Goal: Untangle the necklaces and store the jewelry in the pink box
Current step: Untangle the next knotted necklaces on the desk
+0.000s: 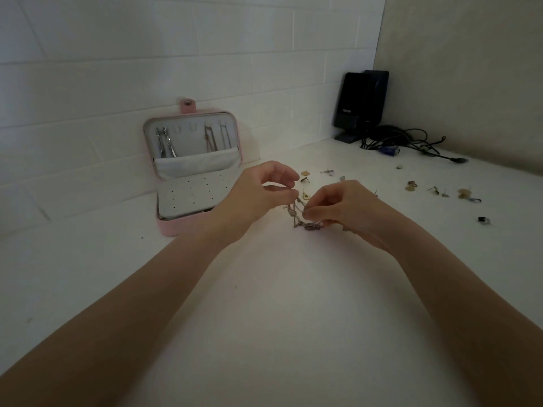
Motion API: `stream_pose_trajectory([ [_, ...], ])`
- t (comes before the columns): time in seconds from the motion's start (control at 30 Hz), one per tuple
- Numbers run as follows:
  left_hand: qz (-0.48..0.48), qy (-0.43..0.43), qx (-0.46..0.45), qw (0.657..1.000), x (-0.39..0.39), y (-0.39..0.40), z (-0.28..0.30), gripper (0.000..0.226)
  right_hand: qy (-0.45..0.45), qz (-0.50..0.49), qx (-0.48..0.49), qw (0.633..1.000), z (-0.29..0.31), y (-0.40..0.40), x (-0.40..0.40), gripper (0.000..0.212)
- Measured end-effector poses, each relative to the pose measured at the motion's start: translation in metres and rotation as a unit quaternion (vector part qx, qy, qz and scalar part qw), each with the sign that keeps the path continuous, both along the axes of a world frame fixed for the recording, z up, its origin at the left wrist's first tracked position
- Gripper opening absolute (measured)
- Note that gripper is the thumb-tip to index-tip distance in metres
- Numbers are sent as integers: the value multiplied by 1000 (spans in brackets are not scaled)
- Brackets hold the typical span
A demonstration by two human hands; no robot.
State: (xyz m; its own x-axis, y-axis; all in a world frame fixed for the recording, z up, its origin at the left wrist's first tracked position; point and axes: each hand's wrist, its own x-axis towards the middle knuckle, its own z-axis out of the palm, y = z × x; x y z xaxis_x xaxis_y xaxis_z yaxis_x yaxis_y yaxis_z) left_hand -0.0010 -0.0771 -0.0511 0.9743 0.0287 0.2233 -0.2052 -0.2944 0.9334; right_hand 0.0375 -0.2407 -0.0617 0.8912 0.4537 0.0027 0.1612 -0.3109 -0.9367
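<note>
A tangle of thin necklace chains (302,217) hangs between my two hands just above the white table. My left hand (261,190) pinches the chains at their upper left end. My right hand (343,207) pinches a strand on the right side, with more chain trailing under its fingers. The pink box (176,227) stands open to the left against the wall. Its raised lid (191,136) holds a silver chain (165,142) and thinner chains (214,138) on hooks. Its white perforated tray (191,195) lies flat.
Several earrings (305,173) and small jewelry pieces (464,193) lie scattered on the table behind and right of my hands. A small dark ring (482,220) lies at the right. A black speaker (360,104) and tangled cables (411,139) fill the back right corner.
</note>
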Motion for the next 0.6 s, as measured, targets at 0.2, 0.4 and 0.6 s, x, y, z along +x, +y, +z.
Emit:
stream_pose_trajectory([
  [0.2,2,8,-19,1000,-1,0,1,20,-9,35,37,999,-1,0,-1,9],
  [0.4,-11,7,-15,1000,-1,-2,1,22,-46,1,57,997,-1,2,0,10],
  [0.6,-16,6,-29,999,-2,-2,1,19,-36,26,51,998,0,3,-2,8],
])
